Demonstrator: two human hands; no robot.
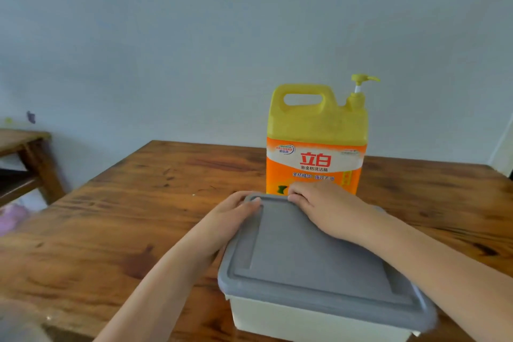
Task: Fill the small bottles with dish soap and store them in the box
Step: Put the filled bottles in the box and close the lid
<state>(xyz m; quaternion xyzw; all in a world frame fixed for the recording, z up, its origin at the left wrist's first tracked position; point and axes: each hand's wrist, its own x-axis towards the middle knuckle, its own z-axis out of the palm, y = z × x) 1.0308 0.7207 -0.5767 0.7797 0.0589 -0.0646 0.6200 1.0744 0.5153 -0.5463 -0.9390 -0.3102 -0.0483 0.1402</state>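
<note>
A white plastic box [311, 319] with a grey lid [313, 255] sits on the wooden table near its front edge. The lid lies on the box. My left hand [233, 216] grips the lid's far left corner, thumb on top. My right hand [324, 205] rests over the far edge of the lid, fingers curled over the rim. Just behind the box stands a big yellow and orange dish soap jug [316, 141] with a pump top [361, 80]. No small bottles show; the box's inside is hidden by the lid.
The wooden table [133, 216] stretches left and behind the box. A second wooden piece of furniture [30, 158] stands at the far left against the pale wall. Something blurred and grey [16, 322] sits at the bottom left corner.
</note>
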